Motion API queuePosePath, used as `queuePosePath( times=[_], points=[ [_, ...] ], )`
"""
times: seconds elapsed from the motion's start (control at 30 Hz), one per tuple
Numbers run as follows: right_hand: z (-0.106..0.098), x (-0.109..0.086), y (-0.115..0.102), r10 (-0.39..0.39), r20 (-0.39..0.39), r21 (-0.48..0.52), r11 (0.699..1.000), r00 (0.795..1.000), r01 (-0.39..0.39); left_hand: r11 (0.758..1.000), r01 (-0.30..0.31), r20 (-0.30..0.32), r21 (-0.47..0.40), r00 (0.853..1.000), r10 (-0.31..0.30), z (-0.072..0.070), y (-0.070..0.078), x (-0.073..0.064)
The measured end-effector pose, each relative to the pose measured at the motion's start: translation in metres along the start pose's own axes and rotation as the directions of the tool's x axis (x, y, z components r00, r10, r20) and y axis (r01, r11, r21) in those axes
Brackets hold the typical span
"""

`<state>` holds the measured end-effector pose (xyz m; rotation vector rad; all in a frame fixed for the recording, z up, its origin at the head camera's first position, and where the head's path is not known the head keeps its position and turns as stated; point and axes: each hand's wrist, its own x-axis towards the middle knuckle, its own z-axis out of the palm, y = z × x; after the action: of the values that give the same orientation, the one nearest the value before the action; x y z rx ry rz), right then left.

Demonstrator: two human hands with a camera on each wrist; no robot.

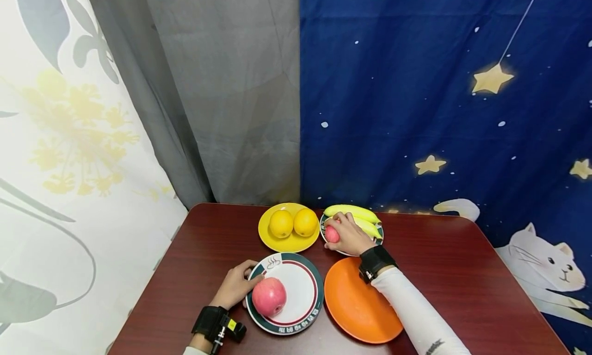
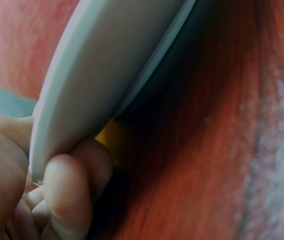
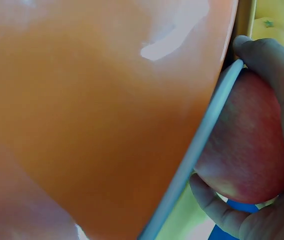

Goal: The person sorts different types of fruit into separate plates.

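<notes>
My left hand pinches the left rim of a white plate with a dark green border. In the left wrist view the thumb lies on the upper side of that plate and the curled fingers are under its edge. A large pinkish-red apple sits on the plate's left part, close by the thumb. Farther back, my right hand grips a second red apple between thumb and fingers. This apple is at the left side of a small green-bordered plate holding yellow bananas, partly hidden by the hand.
An orange plate lies under the right wrist, right of the white plate. Behind the white plate, a yellow plate bears two round yellow fruits. Curtains hang beyond the far edge of the brown table.
</notes>
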<state>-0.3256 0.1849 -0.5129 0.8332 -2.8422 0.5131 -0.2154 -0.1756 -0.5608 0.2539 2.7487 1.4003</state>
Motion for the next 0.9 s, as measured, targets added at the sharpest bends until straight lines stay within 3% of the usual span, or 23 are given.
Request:
queuePosePath(
  times=[0.17, 0.33, 0.5, 0.6, 0.73, 0.9],
  points=[
    [0.0, 0.0, 0.002, -0.019, -0.016, 0.016, 1.0, 1.0, 0.02, 1.0, 0.011, 0.007, -0.003, 1.0, -0.011, 0.0, -0.001, 0.0],
    [-0.015, 0.0, -0.006, -0.036, -0.069, 0.062, 0.997, 0.997, 0.04, 0.999, 0.035, 0.005, 0.018, 0.999, -0.035, 0.002, -0.004, -0.002],
    [-0.041, 0.005, -0.028, -0.076, -0.171, 0.09, 0.992, 0.982, 0.093, 0.999, 0.037, -0.01, 0.021, 0.999, -0.036, 0.002, -0.004, -0.003],
    [-0.05, 0.002, -0.049, -0.141, -0.18, 0.116, 0.98, 0.973, 0.164, 0.999, 0.033, -0.009, 0.019, 0.999, -0.033, 0.003, -0.004, -0.002],
    [-0.041, -0.006, -0.081, -0.264, -0.121, 0.151, 0.948, 0.957, 0.281, 1.0, 0.03, -0.014, 0.007, 0.999, -0.03, 0.003, -0.003, 0.0],
    [-0.012, -0.02, -0.11, -0.374, 0.049, 0.124, 0.922, 0.926, 0.366, 0.999, 0.03, -0.014, -0.012, 0.999, -0.03, 0.002, -0.002, 0.0]
  ],
)
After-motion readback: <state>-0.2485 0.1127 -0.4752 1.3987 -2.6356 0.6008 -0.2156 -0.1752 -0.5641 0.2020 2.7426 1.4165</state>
